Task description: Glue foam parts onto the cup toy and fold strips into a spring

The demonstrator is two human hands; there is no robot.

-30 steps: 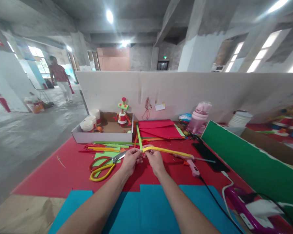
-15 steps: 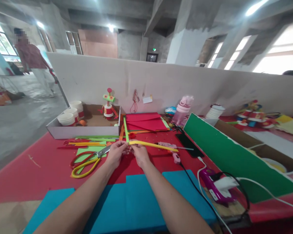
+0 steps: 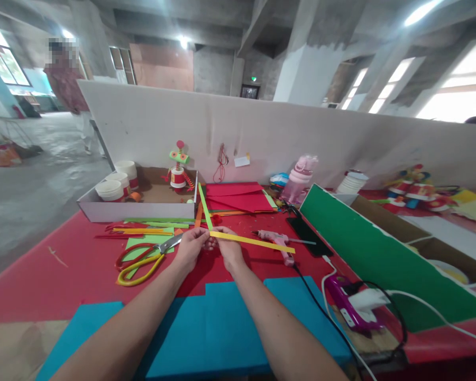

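Observation:
A green paper strip (image 3: 205,207) and a yellow paper strip (image 3: 257,242) meet end to end at roughly a right angle. My left hand (image 3: 192,250) pinches them at this corner. Close beside it, my right hand (image 3: 230,251) has its fingers partly behind the yellow strip, closed at the same joint; its fingertips are partly hidden. The green strip points away from me, while the yellow one runs out to the right over a pink glue gun (image 3: 273,239). Scissors (image 3: 140,264) with red and yellow handles lie left of my left hand.
Blue sheets (image 3: 226,323) lie under my forearms. An open box (image 3: 138,210) with paper cups and a toy robot figure (image 3: 177,177) stands back left. Red paper (image 3: 236,197) lies behind my hands. At right are a phone (image 3: 307,235), purple power strip (image 3: 351,307) and green-sided box (image 3: 365,254).
My right fingers have shifted slightly behind the yellow strip, and its free end has swung a little toward me. The person at far left has moved right, behind the partition's edge.

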